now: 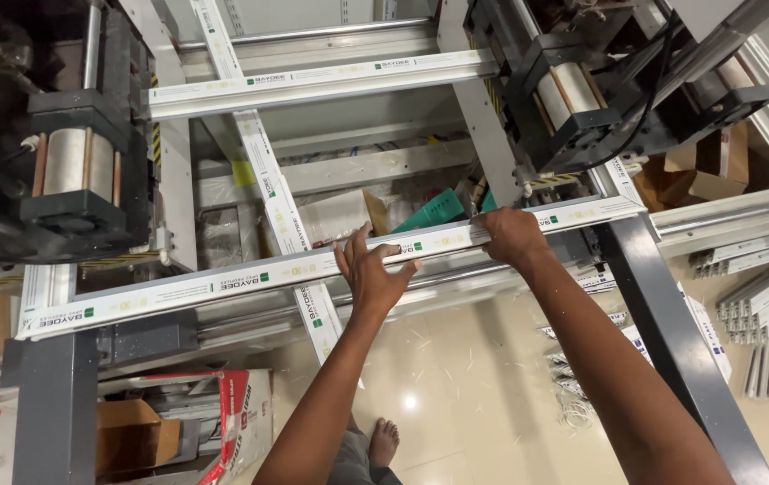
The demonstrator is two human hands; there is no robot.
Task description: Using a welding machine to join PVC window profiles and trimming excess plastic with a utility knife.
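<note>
Both hands set on the near rail [250,280] of a white window-frame profile, film-wrapped with green printed marks, lying across a welding machine; left hand [372,272] pressed against the rail's near face, fingers spread wide and pointing up over its edge, thumb out to the side; right hand [511,235] just beside it along the same rail, fingers curled over the top edge in a narrow grip, knuckles toward the camera; whether the fingertips reach the far side, impossible to tell. Crossing under the rail, a white mullion profile [269,180] running away to the far rail [313,83], which lies parallel to the near rail and well beyond it. Left end of the near rail resting by a black clamping head [75,162] with a pale cylinder; right end reaching a second black clamping head [582,90]. Below the rail, a dark steel leg [672,341] slanting down past the right forearm; cut white profile pieces [762,305] heaped on the glossy tiled floor [456,359] beyond that leg; a cardboard box [128,436] under the rail's left end; one bare foot [384,440] on the tiles beneath the left forearm.
</note>
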